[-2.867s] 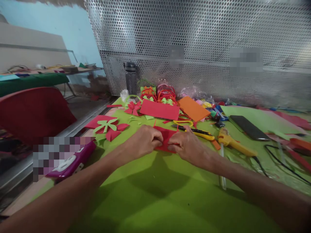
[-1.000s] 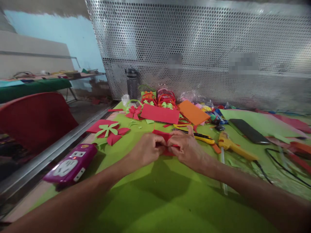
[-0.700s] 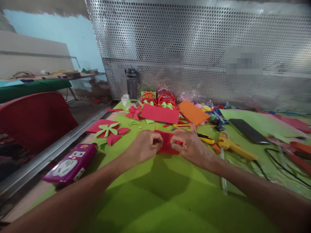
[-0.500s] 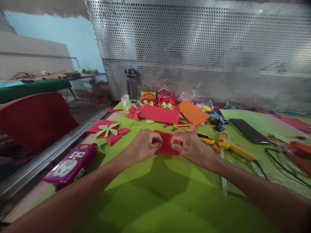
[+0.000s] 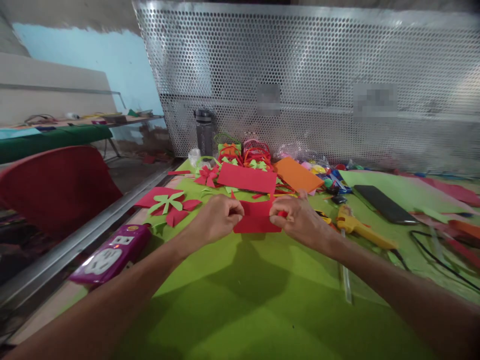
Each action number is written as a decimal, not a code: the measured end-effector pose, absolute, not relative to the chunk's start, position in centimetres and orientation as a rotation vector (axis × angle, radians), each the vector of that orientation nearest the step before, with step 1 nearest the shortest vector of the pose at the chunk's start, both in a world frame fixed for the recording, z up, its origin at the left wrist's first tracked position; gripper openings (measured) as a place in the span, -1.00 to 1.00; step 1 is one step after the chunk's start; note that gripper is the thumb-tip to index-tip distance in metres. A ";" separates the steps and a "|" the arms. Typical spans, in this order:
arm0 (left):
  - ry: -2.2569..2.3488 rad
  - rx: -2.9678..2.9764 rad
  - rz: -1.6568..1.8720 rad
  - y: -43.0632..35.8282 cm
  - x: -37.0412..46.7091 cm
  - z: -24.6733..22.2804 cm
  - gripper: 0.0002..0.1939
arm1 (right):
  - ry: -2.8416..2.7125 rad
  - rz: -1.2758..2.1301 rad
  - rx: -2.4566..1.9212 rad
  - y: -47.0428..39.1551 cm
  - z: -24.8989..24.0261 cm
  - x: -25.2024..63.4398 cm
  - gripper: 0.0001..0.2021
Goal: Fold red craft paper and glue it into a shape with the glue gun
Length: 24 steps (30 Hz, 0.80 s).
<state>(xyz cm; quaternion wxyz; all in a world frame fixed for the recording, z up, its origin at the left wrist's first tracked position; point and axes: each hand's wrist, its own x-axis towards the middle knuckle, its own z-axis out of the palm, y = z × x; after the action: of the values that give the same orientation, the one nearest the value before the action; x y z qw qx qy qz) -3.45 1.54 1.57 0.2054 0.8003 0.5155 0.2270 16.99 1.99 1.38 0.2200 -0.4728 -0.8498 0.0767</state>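
A folded piece of red paper (image 5: 257, 220) is stretched between my two hands, just over the green-covered table (image 5: 225, 305). My left hand (image 5: 221, 216) pinches its left edge between thumb and fingers. On the right edge, my right hand (image 5: 294, 216) has a similar pinch, and a small red bit shows at its fingers. Pointed corners of the paper stick up near both hands. Beyond it lies a flat red paper rectangle (image 5: 247, 177), with an orange paper piece (image 5: 298, 175) to its right. Partly behind my right hand is a yellow cutter (image 5: 323, 216).
A yellow glue gun (image 5: 362, 229) and a black phone (image 5: 384, 203) lie on the right. A purple power strip (image 5: 112, 255) sits at the left edge, near green and red paper flowers (image 5: 165, 202). A dark bottle (image 5: 204, 132) stands before the perforated metal panel (image 5: 318, 60).
My hands have moved apart to the paper's two side edges, so more of its red face shows. Both still pinch it.
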 end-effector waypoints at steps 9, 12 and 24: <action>1.423 2.257 0.604 1.5 -3.6 1.8 -0.80 | -2.382 0.155 -1.336 2.2 1.1 17.1 -0.84; 1.384 2.238 0.575 1.2 -3.6 1.7 -0.84 | -2.379 0.200 -1.335 2.1 1.0 16.8 -0.83; 1.229 2.412 0.505 -0.1 -2.4 0.9 -0.81 | -2.567 0.095 -1.126 -0.3 0.4 15.3 -0.83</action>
<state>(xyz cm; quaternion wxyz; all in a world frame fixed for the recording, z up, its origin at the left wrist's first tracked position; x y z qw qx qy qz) -2.35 -0.09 0.88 0.1925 0.8595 0.4380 0.1798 15.30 -0.26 0.37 0.1675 -0.3957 -0.9024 0.0332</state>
